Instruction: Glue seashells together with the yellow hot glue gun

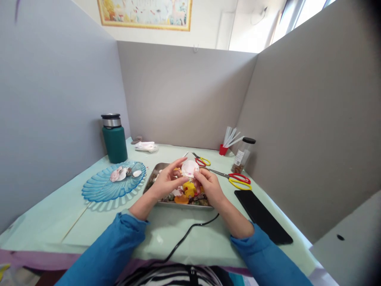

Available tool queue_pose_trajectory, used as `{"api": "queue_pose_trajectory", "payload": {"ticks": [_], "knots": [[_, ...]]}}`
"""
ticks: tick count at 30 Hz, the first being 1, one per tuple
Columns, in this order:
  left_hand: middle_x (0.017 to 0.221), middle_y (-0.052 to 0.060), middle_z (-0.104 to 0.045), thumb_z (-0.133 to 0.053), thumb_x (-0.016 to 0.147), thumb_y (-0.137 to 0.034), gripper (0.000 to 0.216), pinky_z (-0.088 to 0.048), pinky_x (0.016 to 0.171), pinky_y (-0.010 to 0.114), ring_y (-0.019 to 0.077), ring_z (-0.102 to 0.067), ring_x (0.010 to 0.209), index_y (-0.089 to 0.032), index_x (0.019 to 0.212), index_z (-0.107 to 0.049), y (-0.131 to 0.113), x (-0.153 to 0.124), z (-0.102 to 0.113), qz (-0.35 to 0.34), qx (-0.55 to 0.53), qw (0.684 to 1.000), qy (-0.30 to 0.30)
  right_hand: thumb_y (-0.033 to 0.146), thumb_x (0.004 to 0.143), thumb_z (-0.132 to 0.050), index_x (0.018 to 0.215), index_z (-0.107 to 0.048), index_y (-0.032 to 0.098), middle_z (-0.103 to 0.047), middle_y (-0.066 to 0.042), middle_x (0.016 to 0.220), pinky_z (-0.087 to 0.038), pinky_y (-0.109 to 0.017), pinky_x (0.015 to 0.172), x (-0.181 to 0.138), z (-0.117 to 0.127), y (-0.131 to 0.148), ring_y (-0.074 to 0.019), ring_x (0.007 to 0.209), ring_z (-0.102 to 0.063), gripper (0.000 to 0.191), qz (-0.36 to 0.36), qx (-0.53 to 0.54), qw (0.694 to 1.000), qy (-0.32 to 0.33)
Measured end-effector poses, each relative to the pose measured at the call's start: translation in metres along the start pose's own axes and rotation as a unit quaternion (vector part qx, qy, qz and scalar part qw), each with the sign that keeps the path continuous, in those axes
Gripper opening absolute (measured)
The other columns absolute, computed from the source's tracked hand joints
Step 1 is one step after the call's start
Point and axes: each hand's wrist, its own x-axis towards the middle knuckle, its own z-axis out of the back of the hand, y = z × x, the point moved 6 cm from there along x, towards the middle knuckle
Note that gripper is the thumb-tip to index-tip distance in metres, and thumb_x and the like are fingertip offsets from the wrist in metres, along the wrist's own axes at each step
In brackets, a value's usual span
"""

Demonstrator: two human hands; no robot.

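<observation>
A round white seashell (189,168) with pinkish marks is held up between my two hands. My left hand (168,182) has it between index finger and thumb at its left side. At the lower right edge, my right hand (206,183) pinches the same shell. Below them lies a metal tray (171,205) holding shells, yellow pieces (189,189), an orange shell (181,199) and dark stone-like pieces. My hands cover part of the tray.
On the left, a blue shell-shaped plate (98,188) bears several shells, beside a green bottle (114,143). To the right are large scissors (239,180), small scissors (203,161), a black phone-like slab (263,216), a jar (243,155) and a red cup (223,149) of white sticks. A black cable (184,236) crosses the front.
</observation>
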Motion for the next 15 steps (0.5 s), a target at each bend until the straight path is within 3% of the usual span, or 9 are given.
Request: {"api": "queue_pose_trajectory", "payload": {"ticks": [3,7,11,15], "knots": [[0.063,-0.003,-0.057,-0.067,0.075,-0.03,0.056,-0.047,0.05,0.02,0.0083,-0.053,0.05,-0.015,0.127,-0.051,-0.001,-0.001,-0.004,-0.015,0.013,0.999,0.026,0.041,0.081,-0.057,0.061,-0.047,0.018,-0.05,0.005,0.051,-0.032,-0.02,0.038,0.0,-0.001,0.001,-0.0063,0.036,-0.042,0.032,0.004,0.004,1.0,0.009],[0.059,-0.001,-0.058,-0.067,0.074,-0.033,0.034,-0.046,0.048,0.021,0.0097,-0.055,0.048,-0.011,0.1,-0.065,-0.002,0.0,0.0,-0.004,0.008,1.0,-0.017,0.044,0.086,-0.05,0.064,-0.05,0.018,-0.048,0.005,0.05,-0.034,-0.021,0.04,-0.001,0.002,0.001,-0.0074,0.038,-0.042,0.035,0.032,-0.052,0.998,-0.006],[0.05,-0.003,-0.056,-0.068,0.073,-0.033,0.031,-0.045,0.047,0.02,0.0094,-0.054,0.045,-0.011,0.095,-0.065,0.0,0.001,0.004,0.028,-0.017,0.998,-0.047,0.038,0.086,-0.054,0.086,-0.057,0.019,-0.055,0.002,0.068,-0.043,-0.022,0.054,-0.005,0.013,0.015,-0.0104,0.057,-0.051,0.019,0.145,-0.134,0.976,-0.092],[0.053,-0.002,-0.057,-0.067,0.074,-0.035,0.028,-0.044,0.044,0.021,0.0095,-0.054,0.044,-0.012,0.091,-0.065,0.001,0.002,0.003,0.033,-0.039,0.998,-0.038,0.026,0.082,-0.06,0.097,-0.061,0.021,-0.056,-0.004,0.096,-0.047,-0.026,0.068,-0.011,0.005,0.031,-0.0132,0.076,-0.055,0.015,0.264,-0.219,0.937,-0.059]]}}
